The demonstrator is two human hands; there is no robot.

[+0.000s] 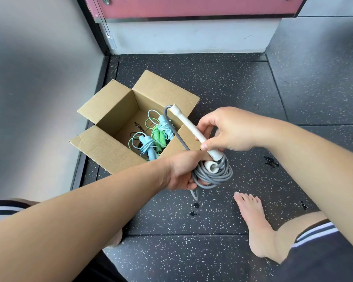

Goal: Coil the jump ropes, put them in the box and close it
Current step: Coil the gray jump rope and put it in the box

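An open cardboard box (pixel 108 112) stands on the floor with its flaps spread out. Inside lie a coiled light-blue jump rope (pixel 146 146) and a coiled green jump rope (pixel 158 135), with something dark beneath them. In front of the box I hold a grey jump rope (pixel 214 176) with white handles, its cord wound into loops. My left hand (pixel 181 169) grips the coil together with one white handle. My right hand (pixel 228 129) pinches the other white handle (pixel 189 125), which points up toward the box.
The floor is dark speckled rubber matting (pixel 222 86). A grey wall rises on the left, and a white plinth under a pink panel stands behind the box. My bare right foot (pixel 257 226) rests on the mat at the lower right.
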